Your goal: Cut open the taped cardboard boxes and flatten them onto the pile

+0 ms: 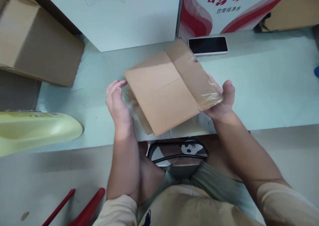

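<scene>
Right hand (pixel 220 101) clasps cardboard box (pixel 161 90), left hand (pixel 118 101) spread beside it; red-white panel (pixel 224 13) reads “饮用纯净水”.

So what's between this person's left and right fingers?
In the head view, a cardboard box is between the left fingers and right fingers; whether the left ones touch it is unclear.

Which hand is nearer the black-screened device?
Right: below the device in frame, the right hand holds the cardboard box; the left hand is farther, across the box.
</scene>
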### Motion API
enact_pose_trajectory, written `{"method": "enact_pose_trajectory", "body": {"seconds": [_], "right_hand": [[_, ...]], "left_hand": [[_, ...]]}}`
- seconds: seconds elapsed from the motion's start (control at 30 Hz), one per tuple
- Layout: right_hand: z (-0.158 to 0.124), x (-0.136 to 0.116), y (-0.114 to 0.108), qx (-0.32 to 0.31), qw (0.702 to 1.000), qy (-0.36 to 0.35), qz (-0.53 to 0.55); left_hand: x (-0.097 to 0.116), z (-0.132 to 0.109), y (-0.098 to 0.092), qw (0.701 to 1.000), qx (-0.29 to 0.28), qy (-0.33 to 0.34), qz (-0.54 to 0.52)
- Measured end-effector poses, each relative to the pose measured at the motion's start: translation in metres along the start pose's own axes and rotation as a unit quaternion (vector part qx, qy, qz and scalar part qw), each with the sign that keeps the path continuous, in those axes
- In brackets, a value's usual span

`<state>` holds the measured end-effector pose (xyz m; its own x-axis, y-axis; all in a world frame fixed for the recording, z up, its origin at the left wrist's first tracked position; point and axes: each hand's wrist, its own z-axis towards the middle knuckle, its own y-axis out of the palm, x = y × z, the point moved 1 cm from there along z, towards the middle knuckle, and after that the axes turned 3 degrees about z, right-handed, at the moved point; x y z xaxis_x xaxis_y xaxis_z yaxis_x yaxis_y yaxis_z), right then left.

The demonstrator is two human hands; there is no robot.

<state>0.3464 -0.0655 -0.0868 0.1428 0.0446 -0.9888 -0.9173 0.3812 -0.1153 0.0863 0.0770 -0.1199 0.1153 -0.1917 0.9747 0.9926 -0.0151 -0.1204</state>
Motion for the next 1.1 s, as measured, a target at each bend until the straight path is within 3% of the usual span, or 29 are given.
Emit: {"method": "enact_pose_trajectory", "body": {"seconds": [0.1,0.17,0.3,0.37,0.53,0.67,0.73,0.87,0.97,1.1], "right_hand": [[0.0,0.008,0.003,0.004,0.998,-0.016,-0.059],[-0.002,0.012,0.0,-0.016,0.999,0.008,-0.041],[-0.006,0.012,-0.008,-0.051,0.983,0.153,0.084],[-0.005,0.012,-0.01,-0.044,0.973,0.191,0.122],[-0.001,0.019,-0.004,0.05,0.971,0.142,0.184],[0.001,0.019,0.005,0.101,0.956,0.115,0.251],[0.001,0.013,0.009,0.094,0.952,0.075,0.283],[0.0,0.004,0.009,0.059,0.956,-0.019,0.288],[-0.002,0.015,0.002,0.038,0.968,-0.057,0.242],[-0.005,0.04,-0.005,0.028,0.99,-0.08,0.117]], "left_hand": [[-0.006,-0.003,0.002,0.999,-0.009,-0.047,0.004],[0.0,-0.006,0.005,0.997,-0.028,-0.065,-0.007],[0.013,-0.008,0.011,0.992,-0.056,-0.1,-0.052],[0.015,-0.008,0.011,0.988,-0.044,-0.126,-0.078],[0.018,-0.01,0.01,0.965,-0.002,-0.227,-0.129],[0.029,-0.015,0.011,0.94,-0.118,-0.289,-0.134],[0.034,-0.015,0.01,0.943,-0.152,-0.268,-0.127],[0.037,-0.012,0.005,0.964,-0.145,-0.154,-0.16],[0.032,-0.01,0.002,0.975,-0.148,-0.062,-0.155],[0.02,-0.01,0.002,0.983,-0.152,-0.001,-0.105]]}}
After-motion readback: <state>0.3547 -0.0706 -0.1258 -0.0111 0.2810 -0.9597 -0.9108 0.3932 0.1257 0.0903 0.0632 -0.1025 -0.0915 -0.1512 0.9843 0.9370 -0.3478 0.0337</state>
